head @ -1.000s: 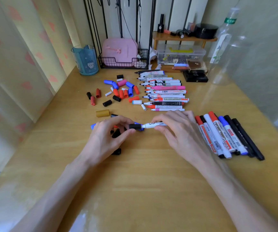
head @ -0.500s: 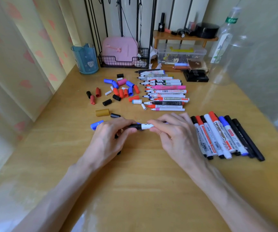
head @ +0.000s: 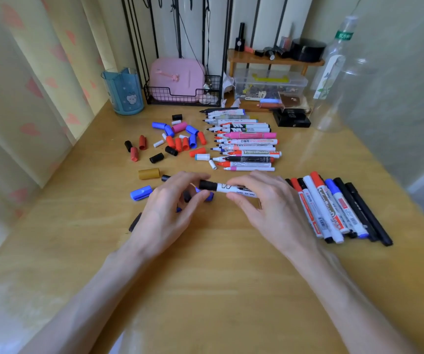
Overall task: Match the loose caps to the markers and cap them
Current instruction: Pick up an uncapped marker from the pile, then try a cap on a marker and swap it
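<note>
Marker [head: 236, 190], one, black cap [head: 207, 186] on: left hand [head: 165, 213] pinches cap, right hand [head: 269, 208] grips barrel; eight capped markers [head: 328, 208] just right of it.

1. Wooden desk [head: 205, 290]: pale yellow, glossy, with a glare patch at the near edge.
2. Left side: curtain [head: 22, 80], cream with pink hearts, soft daylight coming through it.
3. Right side: plain grey-green wall [head: 405, 93], blurred.
4. Back: white panels behind black metal rods [head: 177, 29] with hooks on top.
5. Back of the desk: blue cup [head: 125, 94] and a black wire basket [head: 159, 97] holding a pink case [head: 177, 77].
6. Small wooden shelf [head: 246, 58] stands over a clear plastic box [head: 269, 85].
7. Clear bottle [head: 333, 70] near the right wall.
</note>
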`<state>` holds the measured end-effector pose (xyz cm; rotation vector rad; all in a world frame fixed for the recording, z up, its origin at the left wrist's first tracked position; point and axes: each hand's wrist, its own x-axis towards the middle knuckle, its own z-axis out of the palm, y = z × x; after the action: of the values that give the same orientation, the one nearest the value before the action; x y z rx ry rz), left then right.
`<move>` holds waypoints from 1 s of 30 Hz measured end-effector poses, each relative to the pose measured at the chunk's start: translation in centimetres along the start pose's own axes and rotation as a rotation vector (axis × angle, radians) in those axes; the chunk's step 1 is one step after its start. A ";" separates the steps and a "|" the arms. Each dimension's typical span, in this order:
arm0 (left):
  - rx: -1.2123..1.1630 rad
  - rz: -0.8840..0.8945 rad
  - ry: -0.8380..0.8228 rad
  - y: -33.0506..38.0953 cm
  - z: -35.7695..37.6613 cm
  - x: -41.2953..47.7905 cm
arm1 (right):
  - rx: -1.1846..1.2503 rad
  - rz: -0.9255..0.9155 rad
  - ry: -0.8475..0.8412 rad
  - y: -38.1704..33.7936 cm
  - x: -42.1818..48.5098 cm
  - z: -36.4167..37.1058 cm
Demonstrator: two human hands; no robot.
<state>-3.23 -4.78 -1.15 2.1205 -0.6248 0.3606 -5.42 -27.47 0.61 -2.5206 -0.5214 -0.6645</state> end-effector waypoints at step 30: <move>0.113 0.002 -0.098 -0.7 0.8 1.6 | -0.317 0.330 0.004 4.4 0.2 -0.8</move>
<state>-1.44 -5.54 -1.33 2.2566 -0.6777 0.3006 -3.45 -31.42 -0.23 -2.8062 0.0103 -0.6654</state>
